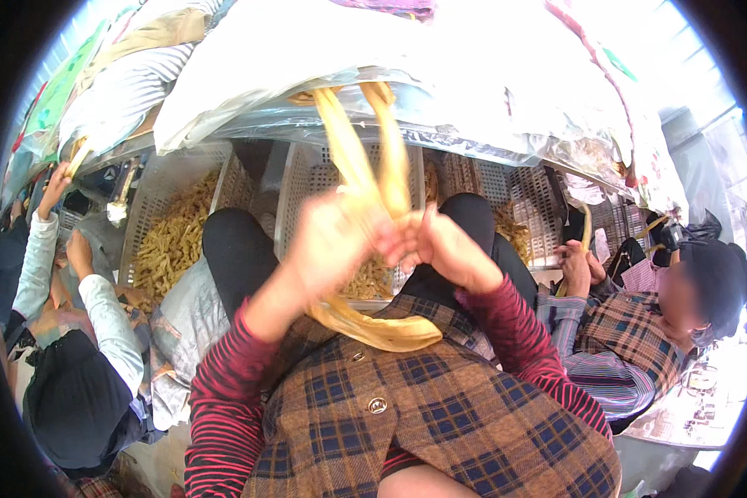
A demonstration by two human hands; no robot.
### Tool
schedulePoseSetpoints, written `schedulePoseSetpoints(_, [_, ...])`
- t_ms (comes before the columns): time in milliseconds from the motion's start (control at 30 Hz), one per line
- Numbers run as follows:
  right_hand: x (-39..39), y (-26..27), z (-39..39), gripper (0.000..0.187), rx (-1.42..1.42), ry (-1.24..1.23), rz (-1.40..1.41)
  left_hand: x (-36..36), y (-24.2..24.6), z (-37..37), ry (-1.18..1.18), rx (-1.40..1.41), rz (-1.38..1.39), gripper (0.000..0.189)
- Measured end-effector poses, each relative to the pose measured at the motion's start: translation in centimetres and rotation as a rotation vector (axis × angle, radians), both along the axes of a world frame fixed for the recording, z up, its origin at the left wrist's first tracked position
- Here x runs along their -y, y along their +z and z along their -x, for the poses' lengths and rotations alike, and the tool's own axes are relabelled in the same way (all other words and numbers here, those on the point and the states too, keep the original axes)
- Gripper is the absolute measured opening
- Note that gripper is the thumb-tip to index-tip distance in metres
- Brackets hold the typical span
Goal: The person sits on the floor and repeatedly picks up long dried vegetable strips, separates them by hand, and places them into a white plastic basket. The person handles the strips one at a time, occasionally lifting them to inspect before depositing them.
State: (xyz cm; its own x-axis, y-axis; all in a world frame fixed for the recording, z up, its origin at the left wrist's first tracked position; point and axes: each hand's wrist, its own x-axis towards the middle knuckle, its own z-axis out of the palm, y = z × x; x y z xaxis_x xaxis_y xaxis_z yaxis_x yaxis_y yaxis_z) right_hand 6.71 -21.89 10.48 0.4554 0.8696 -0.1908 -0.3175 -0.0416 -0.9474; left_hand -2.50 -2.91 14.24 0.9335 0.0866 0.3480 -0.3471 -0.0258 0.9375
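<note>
My left hand, blurred, grips a long, limp yellow-brown strip that looks like plant matter. Facing it, my right hand has its thumb raised and its fingers curled at the lower end of a second band of strip. Both bands run up to the table edge; whether they are one piece I cannot tell. Beneath my left wrist a broad tail of strip curves across my lap. The fingertips meet in a blur, so the exact hold is hidden.
White plastic sheeting covers the table ahead. Below stand perforated crates; one at left holds short yellowish pieces. Co-workers sit either side: a dark-capped person at right holds a strip, and a white sleeve is at left.
</note>
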Motion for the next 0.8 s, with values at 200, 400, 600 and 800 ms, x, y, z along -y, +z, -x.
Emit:
schedulePoseSetpoints(200, [-6.2, 2.5, -5.2, 0.036, -0.408, -0.086, -0.373, 1.8, -6.3, 4.1, -0.884, -0.417, -0.517, 0.032])
schedulePoseSetpoints(400, [-3.3, 3.5, 5.9, 0.031, 0.597, 0.138, -0.114, -6.4, -4.6, -1.8, -0.550, -0.274, 0.804, 0.079])
schedulePoseSetpoints(600, [-1.3, -2.3, 5.3, 0.043, 0.140, 0.516, 0.311, -9.7, -4.9, -4.9, -0.328, -0.219, 0.906, 0.029])
schedulePoseSetpoints(800, [-1.5, -1.3, 0.6, 0.064, 1.353, -0.277, 0.313, -3.4, -4.1, 2.1, -0.051, -0.424, 0.415, 0.022])
